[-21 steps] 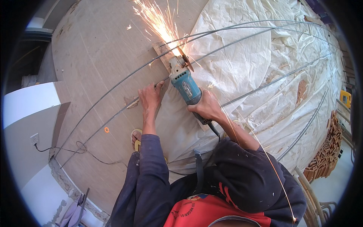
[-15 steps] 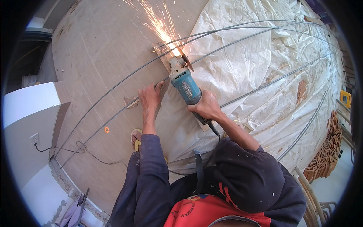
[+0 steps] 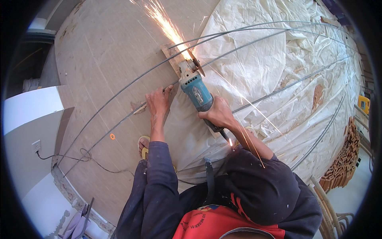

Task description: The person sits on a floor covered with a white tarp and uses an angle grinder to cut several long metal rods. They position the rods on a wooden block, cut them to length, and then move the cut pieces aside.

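My right hand is wrapped round the rear body of a teal angle grinder. Its cutting disc points away from me, beside the steel rods over a wooden board. A bright stream of sparks shoots far and to the left, hiding the exact cutting point. Thinner spark trails fall back past my right forearm. To the left of the grinder, my left hand is closed around a long steel rod. Another long rod runs beyond it.
A crumpled pale sheet covers the floor to the right. The grinder's cable leads to a wall outlet. An orange ring lies on the tiles at left. Stacked brown pieces stand at far right. My sandalled foot is nearby.
Both hands keep nearly the same place; the grinder has shifted very slightly to the right. Spark trails now also fly back toward my right arm and leg.
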### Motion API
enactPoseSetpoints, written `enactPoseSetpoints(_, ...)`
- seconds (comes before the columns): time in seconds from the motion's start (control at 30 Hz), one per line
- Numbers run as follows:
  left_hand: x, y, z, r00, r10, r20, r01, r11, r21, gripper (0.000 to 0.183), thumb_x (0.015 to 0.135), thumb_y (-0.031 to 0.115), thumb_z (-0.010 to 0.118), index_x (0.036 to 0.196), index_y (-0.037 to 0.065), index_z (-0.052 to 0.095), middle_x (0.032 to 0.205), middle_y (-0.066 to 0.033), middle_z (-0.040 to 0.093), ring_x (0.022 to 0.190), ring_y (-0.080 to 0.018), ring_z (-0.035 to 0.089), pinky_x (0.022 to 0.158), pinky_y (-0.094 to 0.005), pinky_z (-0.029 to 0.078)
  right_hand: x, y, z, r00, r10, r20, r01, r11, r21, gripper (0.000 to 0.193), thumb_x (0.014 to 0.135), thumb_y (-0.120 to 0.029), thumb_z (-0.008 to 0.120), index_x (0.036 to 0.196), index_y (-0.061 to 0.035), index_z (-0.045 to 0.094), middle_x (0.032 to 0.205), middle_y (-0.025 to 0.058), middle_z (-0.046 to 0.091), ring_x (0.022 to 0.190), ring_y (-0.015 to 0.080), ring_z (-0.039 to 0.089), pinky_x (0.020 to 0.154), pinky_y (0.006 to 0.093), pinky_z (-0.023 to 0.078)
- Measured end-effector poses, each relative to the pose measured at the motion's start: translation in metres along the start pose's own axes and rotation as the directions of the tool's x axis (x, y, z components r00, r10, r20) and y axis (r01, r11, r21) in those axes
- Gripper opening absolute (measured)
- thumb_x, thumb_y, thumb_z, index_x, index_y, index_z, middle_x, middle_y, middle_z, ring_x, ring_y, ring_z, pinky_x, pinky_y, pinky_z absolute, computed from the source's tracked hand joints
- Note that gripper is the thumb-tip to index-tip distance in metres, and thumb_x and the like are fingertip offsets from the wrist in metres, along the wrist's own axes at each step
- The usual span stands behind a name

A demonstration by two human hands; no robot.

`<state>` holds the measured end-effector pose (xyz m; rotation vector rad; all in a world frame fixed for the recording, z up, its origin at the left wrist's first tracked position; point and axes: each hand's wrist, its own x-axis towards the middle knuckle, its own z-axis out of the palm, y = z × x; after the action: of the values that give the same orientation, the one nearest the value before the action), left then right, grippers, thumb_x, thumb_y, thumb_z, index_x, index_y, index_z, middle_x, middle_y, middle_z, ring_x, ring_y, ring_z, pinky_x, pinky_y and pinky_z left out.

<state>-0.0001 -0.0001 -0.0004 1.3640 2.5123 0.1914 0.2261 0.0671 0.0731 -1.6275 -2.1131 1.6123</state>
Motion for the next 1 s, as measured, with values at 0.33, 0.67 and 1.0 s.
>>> enactPoseSetpoints(0.33,0.002,-0.0031,0.005,1.0,0.005,-0.016,-0.005,1.0,-0.006,0.06,0.095,0.057,0.045,0.077,0.003,0.066,0.075,-0.0215,0.066,0.077,-0.0392,0.063,0.078,-0.0449,0.039,-0.0015,0.0036,-0.0003,1.0,-0.028,-0.015,0.028,0.999,0.016,0.055,0.058,-0.028,0.074,0.1,0.0068,0.063,0.082,0.0247,0.066,0.08,0.0365,0.066,0.079,0.0426,0.05)
enactPoseSetpoints(0.67,0.0014,-0.0005,0.0023,1.0,-0.001,0.009,0.001,1.0,-0.017,0.059,0.095,0.056,0.046,0.078,0.003,0.067,0.075,-0.0217,0.066,0.077,-0.0389,0.062,0.077,-0.0441,0.038,0.0036,0.0035,-0.0007,1.0,0.006,0.026,-0.006,1.0,-0.007,0.063,0.057,-0.032,0.075,0.103,0.0089,0.062,0.088,0.0287,0.066,0.087,0.0385,0.067,0.082,0.0427,0.051)
enactPoseSetpoints(1.0,0.0016,-0.0002,0.0017,1.0,0.005,0.013,-0.005,1.0,-0.009,0.06,0.095,0.057,0.045,0.08,0.003,0.067,0.076,-0.0223,0.066,0.079,-0.0388,0.063,0.078,-0.0446,0.038,0.0024,0.0019,-0.0016,1.0,0.007,0.019,-0.007,1.0,-0.01,0.062,0.057,-0.03,0.075,0.105,0.0077,0.062,0.087,0.0258,0.067,0.085,0.0372,0.066,0.082,0.0418,0.05)
